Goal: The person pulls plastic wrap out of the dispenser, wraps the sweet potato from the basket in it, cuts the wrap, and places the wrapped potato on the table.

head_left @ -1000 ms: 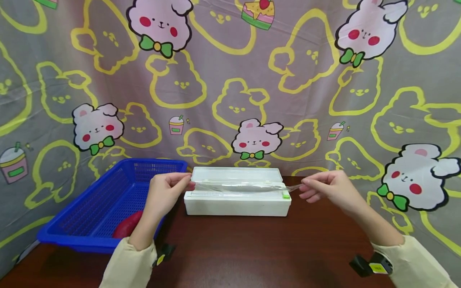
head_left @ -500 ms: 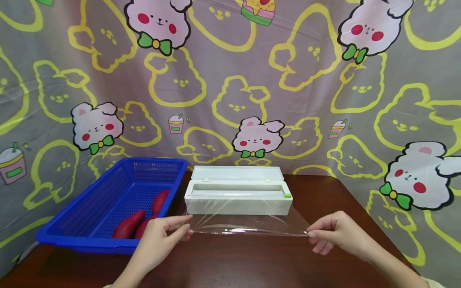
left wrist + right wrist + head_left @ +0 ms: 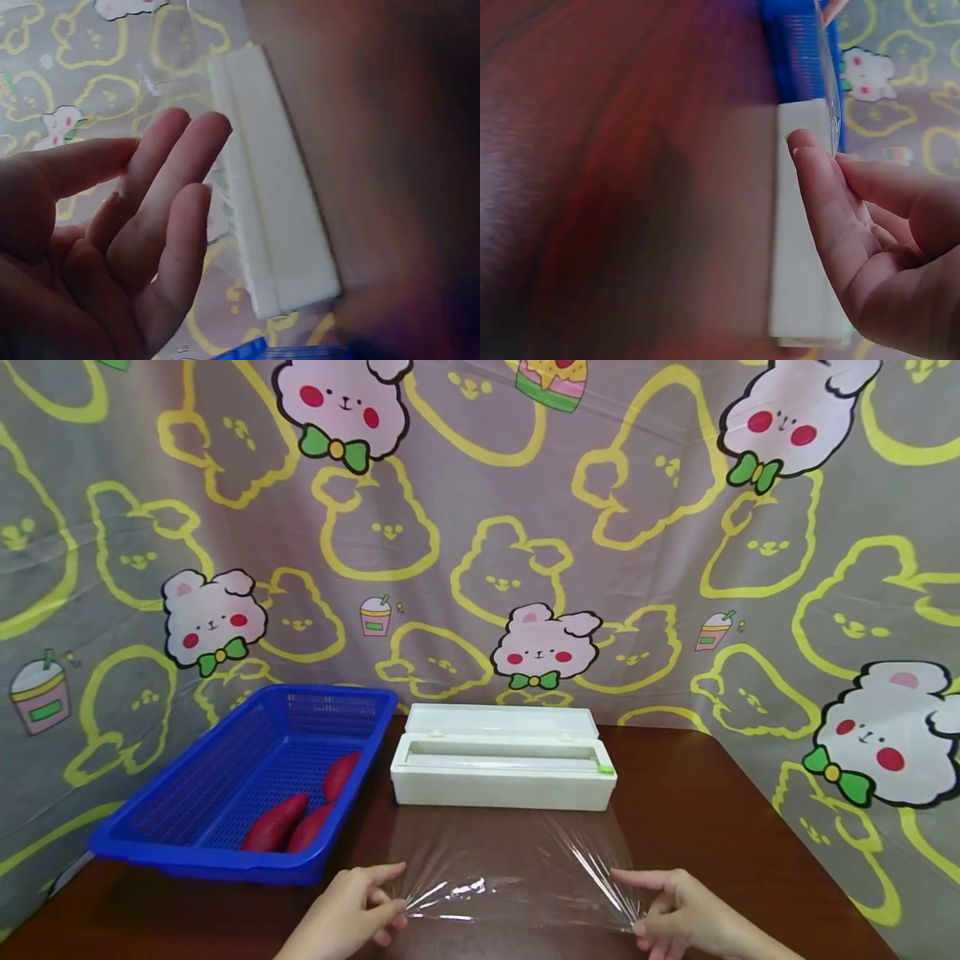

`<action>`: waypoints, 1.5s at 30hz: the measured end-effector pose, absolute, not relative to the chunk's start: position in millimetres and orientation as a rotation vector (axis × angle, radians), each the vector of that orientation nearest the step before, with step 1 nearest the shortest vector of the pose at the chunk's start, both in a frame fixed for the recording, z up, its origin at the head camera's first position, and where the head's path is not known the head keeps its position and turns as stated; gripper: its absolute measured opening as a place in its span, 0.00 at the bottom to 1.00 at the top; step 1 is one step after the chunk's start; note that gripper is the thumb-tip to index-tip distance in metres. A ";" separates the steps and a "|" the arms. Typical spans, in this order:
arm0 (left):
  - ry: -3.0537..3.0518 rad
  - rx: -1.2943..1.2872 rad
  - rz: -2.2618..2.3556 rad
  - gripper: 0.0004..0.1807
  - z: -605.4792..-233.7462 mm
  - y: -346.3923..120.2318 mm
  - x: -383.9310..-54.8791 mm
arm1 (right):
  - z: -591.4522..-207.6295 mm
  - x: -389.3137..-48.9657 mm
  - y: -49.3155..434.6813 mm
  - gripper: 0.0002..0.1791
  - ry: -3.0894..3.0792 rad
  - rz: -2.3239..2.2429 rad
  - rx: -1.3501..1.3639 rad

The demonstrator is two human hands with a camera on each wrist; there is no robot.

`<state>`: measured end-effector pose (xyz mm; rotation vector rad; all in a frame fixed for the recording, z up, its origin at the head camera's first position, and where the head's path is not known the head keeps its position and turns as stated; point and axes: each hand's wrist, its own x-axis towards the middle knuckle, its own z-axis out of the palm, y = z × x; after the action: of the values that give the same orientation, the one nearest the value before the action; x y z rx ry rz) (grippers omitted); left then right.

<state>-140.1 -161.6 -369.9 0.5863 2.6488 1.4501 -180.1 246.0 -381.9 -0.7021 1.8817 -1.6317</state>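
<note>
A sheet of clear plastic wrap point(image 3: 510, 868) stretches toward the person from a white cling film dispenser box point(image 3: 502, 789), whose lid point(image 3: 502, 722) is tilted back and whose roll point(image 3: 498, 762) shows inside. The left hand point(image 3: 348, 906) pinches the sheet's near left corner between thumb and fingers. At the near right corner, the right hand point(image 3: 682, 910) pinches it the same way. Creases fan out from both grips. In the left wrist view the left hand point(image 3: 127, 232) is in front of the box point(image 3: 274, 180); in the right wrist view the right hand point(image 3: 870, 232) overlaps the box point(image 3: 799, 225).
To the left a blue plastic basket point(image 3: 202, 862) holds several red sweet potatoes point(image 3: 276, 822). A green slider point(image 3: 605, 769) sits at the box's right end. A patterned cloth point(image 3: 465, 485) hangs behind the dark wooden table point(image 3: 720, 827).
Both hands have drawn the plastic wrap from above the box down and toward the person, so a longer sheet now lies out in front. The box and basket stay in place.
</note>
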 end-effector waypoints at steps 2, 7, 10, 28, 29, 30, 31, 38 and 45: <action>2.659 0.565 1.407 0.27 -374.7 -162.1 -140.6 | -390.0 -182.1 245.4 0.34 1.864 -1.630 -0.632; 2.675 0.541 1.363 0.27 -384.8 -159.6 -143.1 | -406.9 -189.8 244.3 0.37 1.861 -1.602 -0.552; 2.668 0.524 1.350 0.26 -390.5 -158.2 -145.6 | -413.3 -194.2 243.7 0.37 1.846 -1.594 -0.522; 2.491 0.482 1.321 0.24 -397.4 -160.5 -167.0 | -427.7 -200.1 237.6 0.38 1.907 -1.563 -0.353; 2.471 0.474 1.322 0.23 -397.2 -160.9 -168.7 | -428.6 -200.1 237.4 0.38 1.909 -1.573 -0.353; 2.459 0.468 1.320 0.23 -397.2 -161.6 -169.9 | -429.3 -200.0 237.3 0.39 1.904 -1.585 -0.356; 2.454 0.464 1.316 0.22 -397.4 -161.9 -170.7 | -429.9 -199.7 237.4 0.39 1.900 -1.597 -0.363; 2.457 0.448 1.245 0.23 -399.9 -163.9 -172.2 | -430.5 -199.9 238.0 0.38 1.879 -1.610 -0.364; 2.430 0.457 1.189 0.24 -396.6 -167.6 -170.5 | -429.3 -200.6 237.9 0.38 1.896 -1.585 -0.332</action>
<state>-170.5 -167.6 -396.6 0.4569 2.4301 1.1890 -200.6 237.9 -429.3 -0.3320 1.8964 -1.5855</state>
